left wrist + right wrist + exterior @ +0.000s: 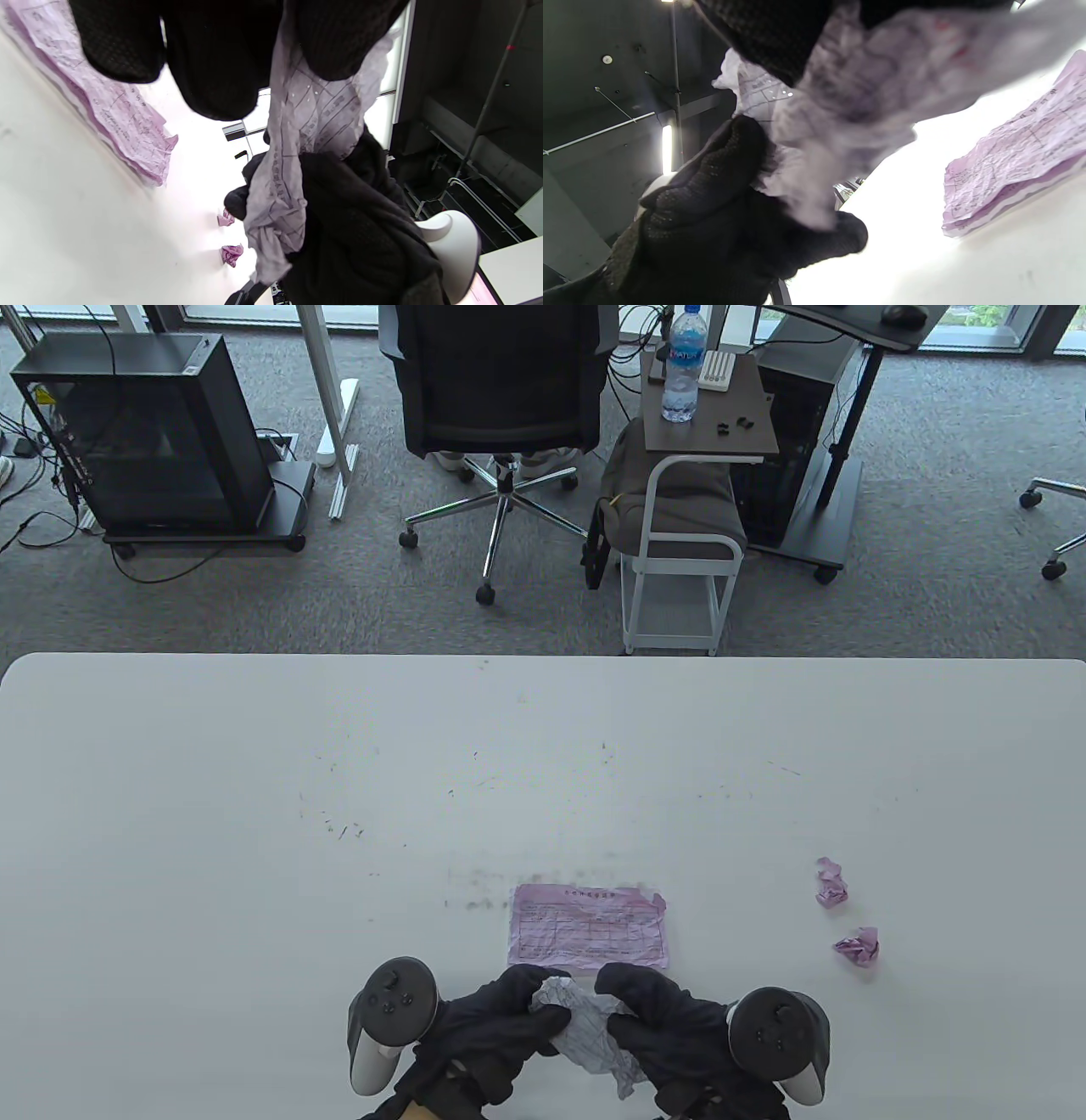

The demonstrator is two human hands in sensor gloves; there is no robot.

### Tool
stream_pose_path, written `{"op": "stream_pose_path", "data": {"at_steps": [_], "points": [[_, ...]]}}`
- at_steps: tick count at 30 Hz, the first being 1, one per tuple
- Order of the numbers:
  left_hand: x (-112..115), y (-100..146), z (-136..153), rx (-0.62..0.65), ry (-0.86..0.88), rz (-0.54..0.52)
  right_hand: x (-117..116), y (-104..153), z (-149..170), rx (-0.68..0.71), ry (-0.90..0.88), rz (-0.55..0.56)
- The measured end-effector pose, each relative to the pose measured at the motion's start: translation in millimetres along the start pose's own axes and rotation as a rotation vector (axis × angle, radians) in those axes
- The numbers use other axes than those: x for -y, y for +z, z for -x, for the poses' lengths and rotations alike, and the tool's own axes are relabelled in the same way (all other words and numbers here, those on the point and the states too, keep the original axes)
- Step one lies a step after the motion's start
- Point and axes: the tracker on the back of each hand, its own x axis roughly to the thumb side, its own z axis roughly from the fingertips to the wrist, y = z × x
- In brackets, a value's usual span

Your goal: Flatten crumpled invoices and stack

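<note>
1. Both hands work at the near edge of the worktop (254,780). The left hand (492,1027) and the right hand (670,1027) each pinch one side of a half-opened crumpled invoice (594,1035), which spans the gap between them.
2. The wrist views show that sheet still creased and bunched, gripped by gloved fingers (339,38) from above and by the other hand from below. It is lifted off the worktop.
3. The flattened invoice (588,926) lies just beyond the hands, toward the far edge. Its long axis runs left to right, and it sits centred between the hands, so neither is clearly nearer.
4. As I judge it, the held sheet needs pulling wider, then a short move forward to land on that flat sheet.
5. Two crumpled balls (832,884) (859,945) wait near the right edge, closer to the right hand.
</note>
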Motion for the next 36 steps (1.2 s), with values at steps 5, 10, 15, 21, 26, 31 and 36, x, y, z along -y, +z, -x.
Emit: {"op": "stream_pose_path", "data": {"at_steps": [5, 10, 15, 21, 26, 31, 36], "points": [[7, -1, -12, 0.090, -0.267, 0.032, -11, -1, 6, -0.052, -0.075, -0.179], [8, -1, -12, 0.087, -0.262, 0.030, -4, -1, 5, -0.035, -0.039, -0.023], [7, -1, -7, 0.030, -0.207, 0.015, 1, 1, 4, -0.027, -0.097, 0.073], [1, 0, 2, -0.038, -0.124, -0.023, 10, 3, 14, -0.109, -0.136, 0.144], [-5, 2, 3, -0.061, -0.157, -0.073, 13, 4, 18, -0.145, -0.106, 0.180], [-8, 2, -1, 0.088, -0.033, 0.007, 11, 2, 15, -0.136, 0.006, 0.078], [7, -2, -12, 0.116, -0.237, 0.130, -4, -1, 4, -0.082, 0.137, -0.055]]}}
